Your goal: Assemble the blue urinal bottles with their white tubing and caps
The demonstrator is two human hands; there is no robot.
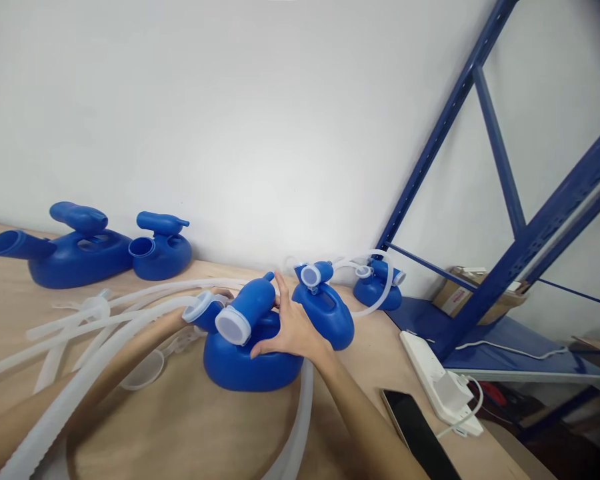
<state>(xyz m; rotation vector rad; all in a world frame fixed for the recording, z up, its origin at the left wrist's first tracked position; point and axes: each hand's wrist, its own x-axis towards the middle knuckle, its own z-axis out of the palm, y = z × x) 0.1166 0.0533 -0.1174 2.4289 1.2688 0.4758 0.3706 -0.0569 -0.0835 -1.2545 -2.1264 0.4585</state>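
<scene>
A blue plastic urinal bottle (pixel 253 373) stands on the table in front of me. A smaller blue cylinder (pixel 255 303) with a white cap (pixel 233 325) lies across its top. A clear hose (pixel 145 320) joins the white fitting on its spout (pixel 205 310). My right hand (pixel 295 327) is at the bottle's right side, thumb and fingers spread wide around the cylinder's near end and the handle. Whether it presses on the bottle is unclear. Behind the spout is my left hand (pixel 224 293), mostly hidden, so its fingers cannot be made out.
Similar blue bottles stand along the wall, two at left (pixel 80 260) (pixel 163 257) and two at right (pixel 325 317) (pixel 380 293). Loose hoses (pixel 60 347) and a clear round cap (pixel 145 370) lie at left. A phone (pixel 420 433), power strip (pixel 437 380) and blue shelf rack (pixel 500 280) are at right.
</scene>
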